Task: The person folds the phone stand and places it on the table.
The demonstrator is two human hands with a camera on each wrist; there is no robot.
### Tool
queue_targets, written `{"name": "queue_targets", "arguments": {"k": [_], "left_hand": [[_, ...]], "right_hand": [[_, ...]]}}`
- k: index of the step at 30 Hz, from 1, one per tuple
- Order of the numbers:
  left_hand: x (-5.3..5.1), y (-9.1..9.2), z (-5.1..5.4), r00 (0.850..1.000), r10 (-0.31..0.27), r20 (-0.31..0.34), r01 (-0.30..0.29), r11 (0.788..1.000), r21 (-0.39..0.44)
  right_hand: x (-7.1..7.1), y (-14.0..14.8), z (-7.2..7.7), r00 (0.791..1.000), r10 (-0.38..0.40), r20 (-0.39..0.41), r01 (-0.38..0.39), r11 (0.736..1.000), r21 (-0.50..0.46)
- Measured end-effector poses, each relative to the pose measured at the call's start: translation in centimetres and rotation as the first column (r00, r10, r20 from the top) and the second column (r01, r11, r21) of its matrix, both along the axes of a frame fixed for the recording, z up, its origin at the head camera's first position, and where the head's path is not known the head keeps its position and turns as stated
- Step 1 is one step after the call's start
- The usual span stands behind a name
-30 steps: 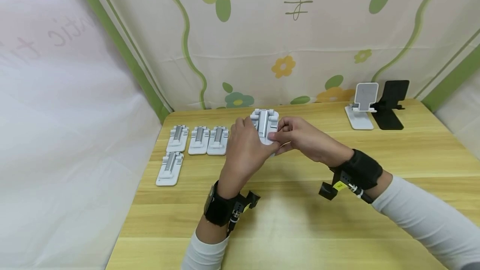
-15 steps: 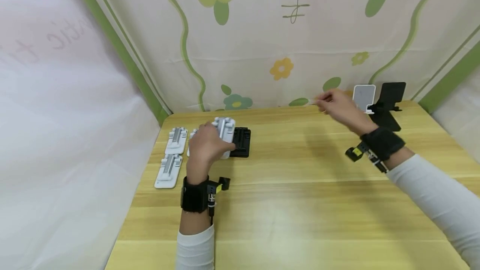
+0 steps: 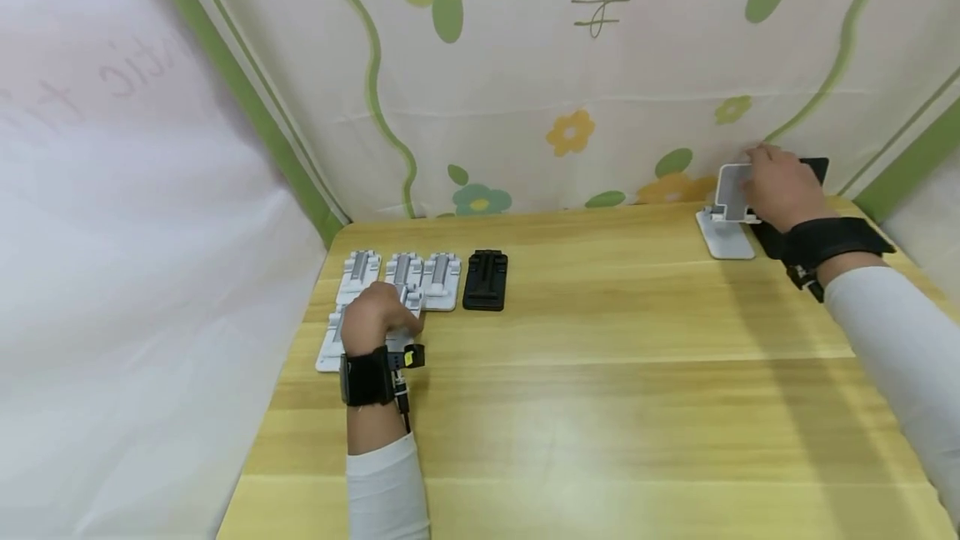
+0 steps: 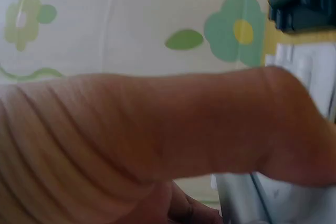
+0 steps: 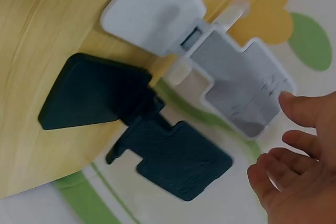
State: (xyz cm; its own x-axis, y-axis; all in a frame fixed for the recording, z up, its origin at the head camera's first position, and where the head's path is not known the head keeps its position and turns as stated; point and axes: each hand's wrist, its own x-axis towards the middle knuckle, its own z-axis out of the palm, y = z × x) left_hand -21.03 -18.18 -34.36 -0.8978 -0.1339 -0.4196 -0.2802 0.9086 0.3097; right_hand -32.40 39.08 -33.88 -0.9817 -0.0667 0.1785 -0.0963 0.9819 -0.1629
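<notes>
My left hand (image 3: 375, 319) grips a folded white phone stand (image 3: 409, 300) at the front of a group of similar stands. In the left wrist view the thumb crosses over this stand (image 4: 236, 198); the fingers are mostly hidden. At the back right, an unfolded white phone stand (image 3: 726, 242) stands with its plate raised. My right hand (image 3: 783, 190) is at the upper corner of that plate. In the right wrist view the thumb meets the corner of the plate (image 5: 241, 77), while the loosely bent fingers (image 5: 262, 177) appear apart from it. An unfolded black phone stand (image 5: 184, 161) stands beside it.
Folded white stands lie at the left: one at the back (image 3: 360, 269), one partly under my left hand (image 3: 328, 348), and another (image 3: 441, 283) to the right. A folded black stand (image 3: 485, 282) lies beside them. A flowered cloth (image 3: 525, 107) hangs behind the wooden table (image 3: 600, 407).
My left hand has carried the folded white stand left and toward the front row. My right hand let go of it and moved right to the unfolded white stand.
</notes>
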Motion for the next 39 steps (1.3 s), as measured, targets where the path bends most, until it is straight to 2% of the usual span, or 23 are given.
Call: {"name": "queue_targets", "arguments": {"k": [6,12,22,24,28,30,32,35,39], "left_hand": [[0.0,-0.5,-1.2,0.999,0.022,0.023,-0.020,0.998,-0.064],[0.1,-0.5,-2.1,0.996,0.078,0.043,-0.076,0.996,-0.048],[0.0,-0.5,-2.8,0.990,0.141,0.031,-0.138,0.988,-0.072],[0.1,-0.5,-3.0,0.991,0.128,0.031,-0.124,0.987,-0.102],[0.0,-0.5,-3.0,0.999,0.024,0.037,-0.016,0.981,-0.195],[-0.1,-0.5,-3.0,0.999,-0.005,0.040,0.014,0.977,-0.214],[-0.2,-0.5,-3.1,0.999,0.001,0.036,0.006,0.979,-0.203],[-0.2,-0.6,-3.0,0.998,0.057,0.019,-0.053,0.988,-0.145],[0.0,-0.9,-2.4,0.996,0.088,-0.001,-0.088,0.993,-0.074]], "right_hand": [[-0.3,1.3,-0.3,0.999,0.018,0.052,-0.017,1.000,-0.008],[-0.4,1.3,-0.9,0.993,0.015,0.117,-0.008,0.998,-0.055],[-0.9,1.0,-1.4,0.998,0.055,0.041,-0.052,0.997,-0.057],[-1.0,0.8,-1.5,0.997,0.064,0.033,-0.062,0.996,-0.060],[-1.2,0.4,-1.4,0.998,0.069,0.012,-0.069,0.996,-0.053],[-1.2,0.3,-1.5,0.998,0.067,0.000,-0.067,0.996,-0.055],[-1.3,0.2,-1.7,0.998,0.063,-0.019,-0.064,0.996,-0.057],[-1.2,0.0,-1.7,0.998,0.042,-0.041,-0.045,0.997,-0.061],[-0.9,-0.3,-1.5,0.997,0.005,-0.076,-0.012,0.996,-0.086]]}}
